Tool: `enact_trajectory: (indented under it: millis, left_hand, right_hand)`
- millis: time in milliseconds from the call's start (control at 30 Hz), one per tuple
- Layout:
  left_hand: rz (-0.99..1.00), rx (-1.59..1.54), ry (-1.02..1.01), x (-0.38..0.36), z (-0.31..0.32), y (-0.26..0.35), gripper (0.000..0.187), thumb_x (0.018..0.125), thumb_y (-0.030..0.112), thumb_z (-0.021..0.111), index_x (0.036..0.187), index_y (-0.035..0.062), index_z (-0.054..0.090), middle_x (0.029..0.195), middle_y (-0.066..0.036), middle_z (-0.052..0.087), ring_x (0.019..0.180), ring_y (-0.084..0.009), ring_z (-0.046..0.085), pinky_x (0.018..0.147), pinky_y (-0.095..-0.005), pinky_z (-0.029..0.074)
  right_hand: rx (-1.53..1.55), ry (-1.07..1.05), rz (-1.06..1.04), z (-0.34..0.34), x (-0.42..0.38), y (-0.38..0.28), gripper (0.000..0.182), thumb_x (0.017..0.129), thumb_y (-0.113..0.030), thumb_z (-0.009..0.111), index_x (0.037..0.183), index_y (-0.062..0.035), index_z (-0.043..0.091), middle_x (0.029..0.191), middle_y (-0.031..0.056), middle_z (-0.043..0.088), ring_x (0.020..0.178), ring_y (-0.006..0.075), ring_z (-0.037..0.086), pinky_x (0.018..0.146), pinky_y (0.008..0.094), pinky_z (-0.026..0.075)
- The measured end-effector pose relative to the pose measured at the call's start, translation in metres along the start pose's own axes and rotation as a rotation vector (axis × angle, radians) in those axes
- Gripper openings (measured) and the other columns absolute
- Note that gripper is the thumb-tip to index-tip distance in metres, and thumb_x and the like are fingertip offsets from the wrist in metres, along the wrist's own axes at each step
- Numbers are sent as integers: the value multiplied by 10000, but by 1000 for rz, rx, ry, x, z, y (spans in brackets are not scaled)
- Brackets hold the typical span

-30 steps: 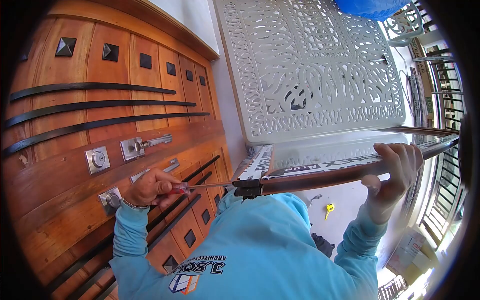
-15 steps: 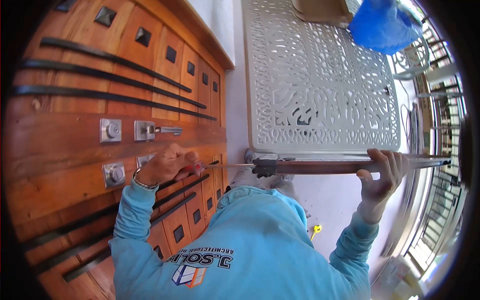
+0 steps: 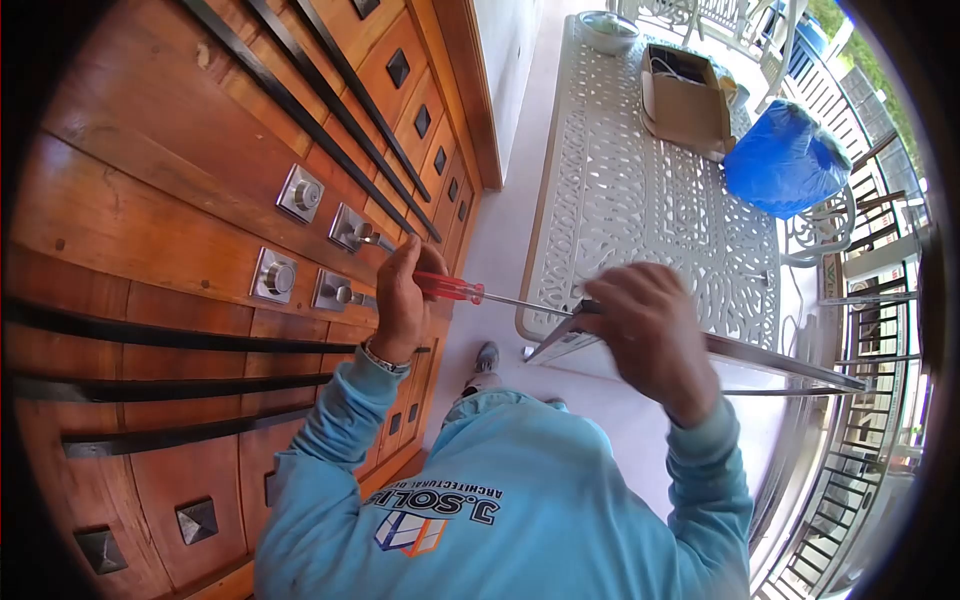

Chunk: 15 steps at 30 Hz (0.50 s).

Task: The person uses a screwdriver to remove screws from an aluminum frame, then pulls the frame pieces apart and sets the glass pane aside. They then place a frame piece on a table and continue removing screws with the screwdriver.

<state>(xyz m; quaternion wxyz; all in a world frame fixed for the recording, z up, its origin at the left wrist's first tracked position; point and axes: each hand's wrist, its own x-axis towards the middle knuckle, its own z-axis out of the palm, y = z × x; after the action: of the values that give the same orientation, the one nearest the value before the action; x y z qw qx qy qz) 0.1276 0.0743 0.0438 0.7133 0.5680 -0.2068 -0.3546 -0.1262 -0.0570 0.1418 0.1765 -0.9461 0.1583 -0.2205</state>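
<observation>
My left hand is closed around the red handle of a screwdriver, its thumb pointing up. The metal shaft reaches rightward to the dark fitting at the near end of a long, thin metal bar. My right hand, smeared by motion, has its fingers curled over that end of the bar. Whether the screwdriver tip sits in a screw cannot be made out. Beyond my right hand the bar runs toward the railing side.
Wooden double doors with black bars, locks and a handle stand close on the left. Ahead is a white lattice metal table, carrying a cardboard box, a blue plastic bag and a lidded dish. A railing lines the right.
My right hand has moved left along the bar to its fitting end. My left hand and the screwdriver have risen slightly. The view has turned, showing more of the table.
</observation>
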Motion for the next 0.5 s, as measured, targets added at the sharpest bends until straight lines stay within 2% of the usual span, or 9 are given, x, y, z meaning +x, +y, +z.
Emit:
enact_trajectory:
  millis: [33,100,133,167,267,333,433,467,500]
  left_hand:
    - [-35,-90,44,-3,2,-3,400,1004,361,404,767,90,577,636,-12,571,515,-87,491,472,-218,372]
    - [-107,-269,119,-9,6,-6,367,1004,356,403,819,91,578,660,-20,574,542,-89,508,483,-214,384]
    - [-135,-367,95,-14,3,-9,321,999,351,420,877,93,567,723,-50,592,610,-134,544,570,-272,450]
    - [-149,-448,153,-20,5,-9,320,995,357,431,886,89,567,741,-59,603,660,-160,567,619,-312,460]
    - [-204,-684,239,-35,31,11,325,984,378,459,884,86,563,767,-76,616,761,-217,607,742,-414,471]
    - [-227,-814,220,-45,39,31,335,978,393,470,847,96,555,746,-71,600,762,-226,593,792,-456,454]
    - [-129,-994,158,-28,30,6,374,979,417,462,757,121,512,666,-44,509,634,-198,522,697,-412,489]
    - [-124,-977,172,-24,32,3,419,969,456,472,701,133,470,628,-22,438,585,-169,471,641,-362,479]
    - [-68,-1056,2,-20,28,-6,431,964,469,475,698,131,464,629,-18,434,574,-163,460,624,-346,470]
  right_hand:
    - [-38,-165,-5,8,15,-7,202,810,-215,658,962,-83,632,957,79,641,952,255,590,850,392,415]
    - [-112,-377,-10,32,36,-9,173,837,-245,632,859,-77,669,841,105,663,827,277,636,711,405,469]
    - [-120,-482,15,40,41,-6,181,839,-251,630,827,-76,676,800,112,663,782,288,643,671,410,478]
    - [-133,-582,48,44,45,-2,196,840,-256,629,795,-74,684,758,120,663,737,298,651,631,415,488]
    - [-109,-453,14,48,37,5,236,836,-264,629,708,-72,682,656,141,639,637,332,642,556,432,492]
    - [-115,-506,43,43,40,2,196,846,-254,621,745,-95,673,675,130,639,663,332,643,563,435,486]
    - [-127,-533,31,41,41,-2,220,851,-281,623,752,-88,661,681,139,632,681,342,639,569,444,481]
    - [-122,-529,33,38,42,-4,232,849,-287,626,749,-81,658,680,143,629,682,347,637,572,444,481]
    - [-114,-525,36,35,42,-7,243,847,-294,630,746,-74,654,679,147,627,684,351,636,574,445,481]
